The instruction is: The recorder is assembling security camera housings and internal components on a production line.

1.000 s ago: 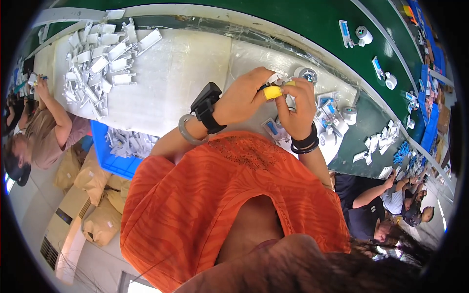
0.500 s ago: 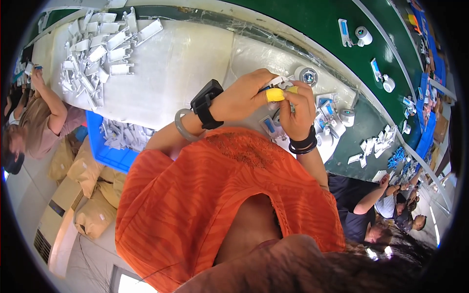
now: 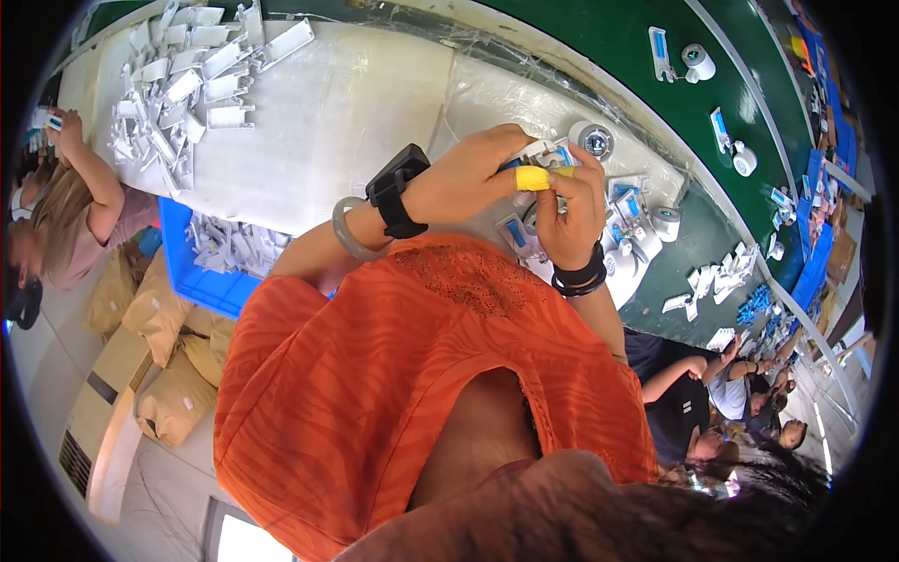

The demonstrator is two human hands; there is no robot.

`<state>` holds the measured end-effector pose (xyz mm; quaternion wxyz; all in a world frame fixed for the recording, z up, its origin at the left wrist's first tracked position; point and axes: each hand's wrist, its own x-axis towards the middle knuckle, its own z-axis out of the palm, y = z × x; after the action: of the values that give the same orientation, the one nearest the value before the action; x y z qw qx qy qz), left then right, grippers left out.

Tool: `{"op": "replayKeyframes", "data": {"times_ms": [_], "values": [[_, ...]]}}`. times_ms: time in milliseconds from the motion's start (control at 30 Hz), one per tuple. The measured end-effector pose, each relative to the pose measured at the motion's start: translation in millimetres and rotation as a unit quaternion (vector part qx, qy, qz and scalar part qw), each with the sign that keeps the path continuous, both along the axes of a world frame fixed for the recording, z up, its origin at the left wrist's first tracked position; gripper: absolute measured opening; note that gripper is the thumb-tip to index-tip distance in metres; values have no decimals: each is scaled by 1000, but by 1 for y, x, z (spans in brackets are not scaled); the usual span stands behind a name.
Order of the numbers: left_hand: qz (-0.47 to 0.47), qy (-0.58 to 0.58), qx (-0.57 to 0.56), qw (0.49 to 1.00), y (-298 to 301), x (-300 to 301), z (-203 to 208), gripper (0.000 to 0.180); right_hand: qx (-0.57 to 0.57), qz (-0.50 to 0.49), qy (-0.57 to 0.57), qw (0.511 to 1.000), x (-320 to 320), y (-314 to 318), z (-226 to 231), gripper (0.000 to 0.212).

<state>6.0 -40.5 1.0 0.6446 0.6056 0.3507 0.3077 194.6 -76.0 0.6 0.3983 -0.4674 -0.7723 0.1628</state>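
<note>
Above the bench, my left hand point(image 3: 468, 180) and my right hand point(image 3: 573, 214) meet, both closed on a small white plastic part with blue on it point(image 3: 547, 152). Fingers cover much of this part. Yellow wrapping point(image 3: 532, 178) covers my left thumb, and a bit of yellow shows at a right fingertip. Just beyond my right fingers stands a round white device with a dark face point(image 3: 594, 140). Several white-and-blue parts point(image 3: 626, 201) and white cylindrical pieces point(image 3: 665, 221) lie right of my right hand. Another blue-and-white part point(image 3: 513, 230) rests below my hands.
White plastic housings point(image 3: 183, 89) are heaped at the far left of the pale bench point(image 3: 346, 122). A blue bin point(image 3: 201, 288) of white parts stands at its near edge. Beyond runs a green conveyor point(image 3: 609, 42) carrying assemblies. Co-workers sit on both sides; bags point(image 3: 173, 398) lie on the floor.
The part in my hands has turned, so that more of its blue side shows. My hands stay nearly in place. At the right, a co-worker's arms have moved.
</note>
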Motion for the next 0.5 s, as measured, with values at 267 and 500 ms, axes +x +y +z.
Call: {"op": "replayKeyframes", "data": {"times_ms": [267,500], "values": [[30,19,130,991,-4,2,-6,24,32,-20,-22,999,-6,-2,-2,25],[3,16,131,991,3,-4,-13,23,-51,19,21,998,-3,3,-2,25]]}}
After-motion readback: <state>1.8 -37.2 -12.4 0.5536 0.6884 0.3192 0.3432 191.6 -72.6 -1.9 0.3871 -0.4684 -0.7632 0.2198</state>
